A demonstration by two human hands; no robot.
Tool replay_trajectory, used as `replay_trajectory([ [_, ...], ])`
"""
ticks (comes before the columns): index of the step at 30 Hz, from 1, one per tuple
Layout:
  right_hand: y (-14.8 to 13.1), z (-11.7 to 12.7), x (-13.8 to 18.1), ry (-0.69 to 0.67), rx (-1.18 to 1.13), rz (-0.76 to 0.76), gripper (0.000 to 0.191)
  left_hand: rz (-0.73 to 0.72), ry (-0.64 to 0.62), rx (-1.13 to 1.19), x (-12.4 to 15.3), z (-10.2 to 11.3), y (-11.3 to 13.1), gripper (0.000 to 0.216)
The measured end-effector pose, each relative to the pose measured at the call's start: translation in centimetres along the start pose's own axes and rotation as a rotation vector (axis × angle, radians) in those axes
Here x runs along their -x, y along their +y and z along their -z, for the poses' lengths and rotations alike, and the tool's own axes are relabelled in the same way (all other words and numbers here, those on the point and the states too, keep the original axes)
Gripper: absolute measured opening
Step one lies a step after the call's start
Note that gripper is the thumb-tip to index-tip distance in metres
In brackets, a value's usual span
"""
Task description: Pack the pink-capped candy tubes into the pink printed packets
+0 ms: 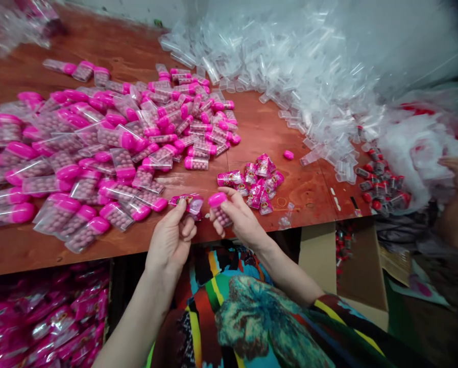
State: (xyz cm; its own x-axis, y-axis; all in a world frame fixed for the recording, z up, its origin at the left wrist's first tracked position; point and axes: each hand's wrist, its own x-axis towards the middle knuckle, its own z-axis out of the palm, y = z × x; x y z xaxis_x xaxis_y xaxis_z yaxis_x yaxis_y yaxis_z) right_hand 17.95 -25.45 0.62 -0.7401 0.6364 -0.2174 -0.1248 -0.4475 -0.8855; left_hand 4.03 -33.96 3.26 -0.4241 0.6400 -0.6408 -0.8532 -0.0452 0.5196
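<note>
My left hand (174, 231) pinches a shiny pink printed wrapper (190, 202) near the table's front edge. In my right hand (238, 217) is a small clear candy container (221, 217) with a pink cap and round pink candies inside. The container is tilted, its cap up, just right of the wrapper. Beyond my right hand lies a small heap of pink printed packets (257, 186). To the left spreads a big pile of pink-capped candy containers (114, 135). One loose pink cap (289, 154) sits past the packets.
A large heap of clear empty tubes (267, 61) covers the back right of the red-brown table (257, 125). Small red-capped containers (384, 181) lie by a plastic bag (420, 148). Below are a cardboard box (361, 266) and many pink packets (48, 317). Another person's hand (456, 171) is at far right.
</note>
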Motion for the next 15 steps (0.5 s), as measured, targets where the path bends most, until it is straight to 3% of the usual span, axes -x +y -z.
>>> replay_trajectory([
  [4,1.6,-0.7,1.0,-0.001,0.052,0.045,0.057,0.011,0.01,0.002,0.0,-0.2,-0.4,0.026],
  [10,3.4,-1.6,1.1,0.065,0.1,0.072,0.059,-0.003,-0.113,-0.105,-0.1,0.5,-1.4,0.041],
  [15,3.3,-0.9,1.0,-0.025,0.08,0.036,0.06,0.005,-0.167,-0.185,0.2,0.7,-1.2,0.051],
])
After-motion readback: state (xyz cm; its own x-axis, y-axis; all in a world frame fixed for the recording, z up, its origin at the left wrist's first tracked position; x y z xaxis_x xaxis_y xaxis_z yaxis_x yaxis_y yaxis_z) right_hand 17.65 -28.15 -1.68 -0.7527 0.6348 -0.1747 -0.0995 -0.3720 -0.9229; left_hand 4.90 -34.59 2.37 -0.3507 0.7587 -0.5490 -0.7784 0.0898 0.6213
